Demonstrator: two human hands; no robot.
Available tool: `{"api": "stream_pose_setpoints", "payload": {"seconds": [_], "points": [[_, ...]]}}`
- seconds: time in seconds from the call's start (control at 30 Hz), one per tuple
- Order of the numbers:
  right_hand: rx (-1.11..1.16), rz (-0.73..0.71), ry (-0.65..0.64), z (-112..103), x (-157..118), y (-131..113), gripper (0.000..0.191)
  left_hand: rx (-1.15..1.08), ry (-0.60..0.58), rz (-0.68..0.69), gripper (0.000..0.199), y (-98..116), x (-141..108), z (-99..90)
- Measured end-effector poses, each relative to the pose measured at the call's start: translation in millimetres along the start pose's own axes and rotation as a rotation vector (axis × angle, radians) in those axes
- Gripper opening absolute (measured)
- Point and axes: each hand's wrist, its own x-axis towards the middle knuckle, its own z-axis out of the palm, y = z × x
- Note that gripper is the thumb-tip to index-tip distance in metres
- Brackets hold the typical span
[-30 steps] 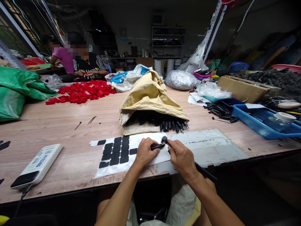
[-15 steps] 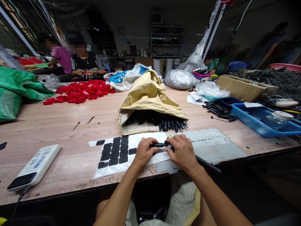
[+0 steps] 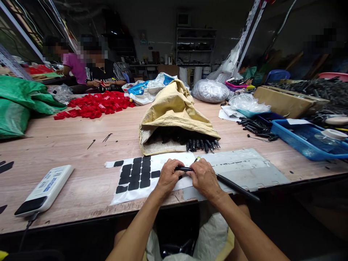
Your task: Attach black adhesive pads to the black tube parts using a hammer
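Note:
My left hand and my right hand face each other, fingers closed on a slim black rod that spans the gap between them. Its ends are hidden by the fingers. A longer black tube slants out from under my right hand over the table edge. Under my left hand lies a white sheet with rows of black rounded-square stickers. My right hand is above a grey board. Just behind the hands, a yellow woven sack gapes with black pen-like parts at its mouth.
A white power bank with a cable sits at left. Red parts are heaped near two people across the table. At right stand a blue tray and black parts. An open sack is below the table edge.
My right fingers have closed further over the rod's right end, covering more of it. My left hand keeps its grip. The whole view has shifted slightly.

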Motion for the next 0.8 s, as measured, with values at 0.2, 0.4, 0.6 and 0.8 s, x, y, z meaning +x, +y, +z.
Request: {"api": "stream_pose_setpoints", "payload": {"seconds": [0.2,0.4,0.6,0.8], "points": [[0.166,-0.024,0.002,-8,-1,7,0.014,-0.019,-0.022,-0.027,0.015,2,0,-3.7],[0.192,-0.025,0.089,-16,-8,19,0.015,0.066,-0.047,-0.032,0.042,7,1,-7.3],[-0.094,0.102,0.113,-16,-11,36,0.014,0.036,-0.058,-0.07,0.05,6,0,-5.9],[-0.237,0.206,0.131,0,-7,41,0.013,0.054,-0.06,-0.086,0.054,7,0,-5.6]]}}
